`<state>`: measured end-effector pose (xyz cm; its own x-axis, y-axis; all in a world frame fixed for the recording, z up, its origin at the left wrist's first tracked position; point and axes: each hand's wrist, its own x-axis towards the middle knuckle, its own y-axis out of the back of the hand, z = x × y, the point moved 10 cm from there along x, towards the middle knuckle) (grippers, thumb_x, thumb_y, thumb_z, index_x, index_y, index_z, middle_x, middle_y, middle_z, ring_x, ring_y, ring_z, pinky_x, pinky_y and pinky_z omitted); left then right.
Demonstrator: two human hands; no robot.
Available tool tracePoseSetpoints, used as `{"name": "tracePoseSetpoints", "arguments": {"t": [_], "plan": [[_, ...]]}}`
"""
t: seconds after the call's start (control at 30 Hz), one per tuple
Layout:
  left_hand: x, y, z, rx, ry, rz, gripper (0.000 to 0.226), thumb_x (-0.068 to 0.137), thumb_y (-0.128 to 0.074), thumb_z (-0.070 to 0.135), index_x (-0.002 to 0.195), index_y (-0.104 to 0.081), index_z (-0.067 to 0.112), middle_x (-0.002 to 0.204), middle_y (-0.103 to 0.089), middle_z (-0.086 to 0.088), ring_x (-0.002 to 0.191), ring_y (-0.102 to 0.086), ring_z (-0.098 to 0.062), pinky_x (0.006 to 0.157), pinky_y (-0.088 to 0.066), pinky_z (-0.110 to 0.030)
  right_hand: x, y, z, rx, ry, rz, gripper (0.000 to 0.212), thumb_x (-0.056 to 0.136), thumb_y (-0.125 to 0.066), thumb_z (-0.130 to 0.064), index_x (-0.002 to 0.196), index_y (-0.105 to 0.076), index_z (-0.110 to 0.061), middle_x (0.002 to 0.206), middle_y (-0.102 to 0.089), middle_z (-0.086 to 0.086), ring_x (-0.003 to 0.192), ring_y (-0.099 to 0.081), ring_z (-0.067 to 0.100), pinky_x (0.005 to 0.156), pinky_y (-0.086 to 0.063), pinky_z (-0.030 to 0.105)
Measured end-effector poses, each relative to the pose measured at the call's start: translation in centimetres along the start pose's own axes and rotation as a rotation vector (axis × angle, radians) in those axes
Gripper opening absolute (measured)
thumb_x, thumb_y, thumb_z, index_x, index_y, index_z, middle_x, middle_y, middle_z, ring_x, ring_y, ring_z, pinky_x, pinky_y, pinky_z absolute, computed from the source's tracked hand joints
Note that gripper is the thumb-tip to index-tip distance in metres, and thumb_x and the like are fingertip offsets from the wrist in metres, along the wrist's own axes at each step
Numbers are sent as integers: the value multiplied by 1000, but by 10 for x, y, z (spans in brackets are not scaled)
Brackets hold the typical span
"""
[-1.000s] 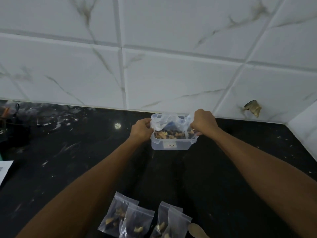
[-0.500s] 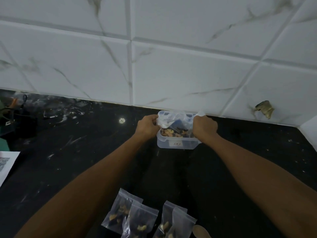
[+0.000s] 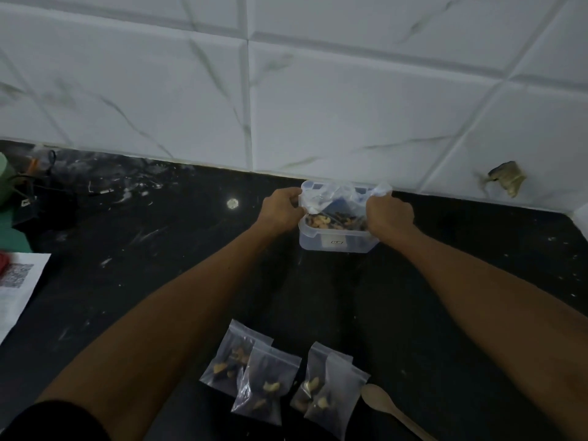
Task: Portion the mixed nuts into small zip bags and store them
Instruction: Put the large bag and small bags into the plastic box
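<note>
Paper sheet (image 3: 14, 291) at far left counter edge; open dark counter (image 3: 159, 249) between; left hand (image 3: 280, 211) pinching left edge of clear bag (image 3: 331, 198) over nut container (image 3: 337, 237) near wall; right hand (image 3: 389, 214) pinching right edge; four filled zip bags (image 3: 280, 374) near front, wooden spoon (image 3: 391, 409) beside; likely mostly portioned, storing left.

We had a single view, from a wide-angle camera worn on the person's head. It looked forward and steeply down over both forearms onto the black counter (image 3: 133, 249), and faced the white tiled wall (image 3: 318, 106) close behind it. Straight tile joints bowed toward the edges. No second view shared the scene.
</note>
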<state>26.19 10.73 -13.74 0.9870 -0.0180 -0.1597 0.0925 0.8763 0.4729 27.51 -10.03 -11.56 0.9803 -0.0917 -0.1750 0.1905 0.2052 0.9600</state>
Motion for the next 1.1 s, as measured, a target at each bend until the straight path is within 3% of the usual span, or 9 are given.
{"name": "tracePoseSetpoints", "arguments": {"t": [0.2, 0.27, 0.4, 0.5, 0.6, 0.7, 0.83, 1.0, 1.1], "plan": [[-2, 1, -4, -20, 22, -4, 44, 88, -64, 8, 131, -60, 18, 119, -68, 1, 104, -60, -9, 90, -50, -26, -48, 52, -6, 148, 135, 285, 23, 91, -56, -33, 96, -64, -12, 89, -66, 9, 76, -60, 26, 60, -41, 30], [-2, -1, -7, -39, 37, -22, 47, 87, -65, 9, 132, -59, 18, 118, -69, 0, 107, -64, -12, 97, -52, -34, -87, 37, -34, 304, 302, 100, 19, 91, -58, -34, 90, -66, -17, 87, -67, 1, 77, -62, 18, 64, -50, 32], [-2, -2, -11, -54, 43, -43, 48, 86, -67, 11, 132, -59, 21, 115, -71, 0, 105, -67, -15, 96, -54, -43, -192, -35, -116, 530, 633, -582, 22, 85, -69, -35, 98, -70, -17, 93, -71, -1, 84, -67, 10, 79, -57, 33], [3, -4, -15, -76, 53, -58, 50, 86, -68, 11, 134, -56, 19, 118, -70, -2, 107, -66, -18, 95, -54, -45, -228, -65, -156, 334, 730, -558, 49, 76, -73, -47, 109, -58, -15, 105, -67, 6, 91, -60, 22, 85, -47, 38], [5, -6, -17, -85, 42, -64, 50, 87, -67, 11, 135, -56, 19, 118, -70, -3, 107, -66, -19, 94, -54, -47, -236, -84, -174, 236, 728, -518, 58, 73, -75, -44, 114, -47, -14, 111, -62, 12, 102, -55, 30, 93, -37, 46], [4, -6, -16, -80, 31, -56, 48, 89, -66, 13, 134, -56, 22, 117, -70, -1, 107, -66, -18, 95, -54, -46, -236, -90, -173, 279, 705, -577, 39, 77, -75, -33, 105, -56, -12, 103, -65, 11, 97, -60, 30, 94, -40, 46], [0, -6, -15, -48, 36, -50, 48, 91, -64, 15, 138, -53, 22, 121, -68, -1, 109, -65, -16, 97, -53, -44, -238, -81, -157, 455, 674, -796, 14, 83, -69, -20, 85, -62, -9, 75, -58, 4, 70, -61, 23, 61, -46, 29], [-2, -4, -11, -56, 56, -36, 42, 90, -62, 17, 132, -58, 22, 110, -71, 0, 101, -67, -17, 93, -55, -40, -190, -31, -99, 859, 483, -865, 22, 86, -64, -18, 105, -65, -8, 100, -68, 13, 92, -66, 24, 81, -53, 39], [-2, -3, -12, -165, 92, -34, 35, 85, -65, 14, 119, -66, 22, 99, -73, 1, 94, -69, -19, 89, -57, -45, -144, 11, -53, 1156, 277, -753, 26, 86, -62, -3, 112, -60, -6, 109, -68, 17, 93, -70, 27, 72, -58, 35]]}}
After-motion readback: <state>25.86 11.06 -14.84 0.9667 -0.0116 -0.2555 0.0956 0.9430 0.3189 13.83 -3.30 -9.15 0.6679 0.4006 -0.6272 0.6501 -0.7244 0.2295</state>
